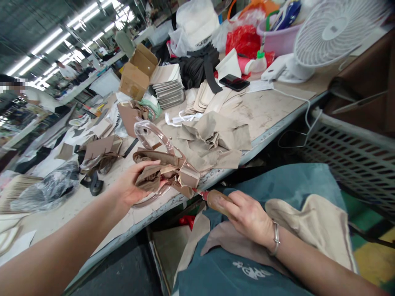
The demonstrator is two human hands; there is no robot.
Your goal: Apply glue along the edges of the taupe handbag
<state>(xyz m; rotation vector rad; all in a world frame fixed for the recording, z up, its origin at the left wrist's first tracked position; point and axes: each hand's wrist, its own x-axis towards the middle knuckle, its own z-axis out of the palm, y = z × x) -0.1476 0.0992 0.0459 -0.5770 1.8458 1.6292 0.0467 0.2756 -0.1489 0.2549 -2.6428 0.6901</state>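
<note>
Bundle (166, 172) of tan fabric pieces and clear plastic wrap at the counter (271, 111) edge, pinched closed in the left grip (132, 187); right grip (247, 213) clasps a wooden-handled tool (216, 200) just beside it; likely light, limp, slippery, best gathered mid-mass.

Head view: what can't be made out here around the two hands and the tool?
- Tool tip: the wooden-handled tool in the right hand disappears under the tan bundle held by the left hand.
- Handle rear: covered by the right hand's grip.
- Bundle's shape: crumpled and wrapped in clear plastic, unclear.
- Phone screen: too small.
- Distant person's face: blurred.
</note>
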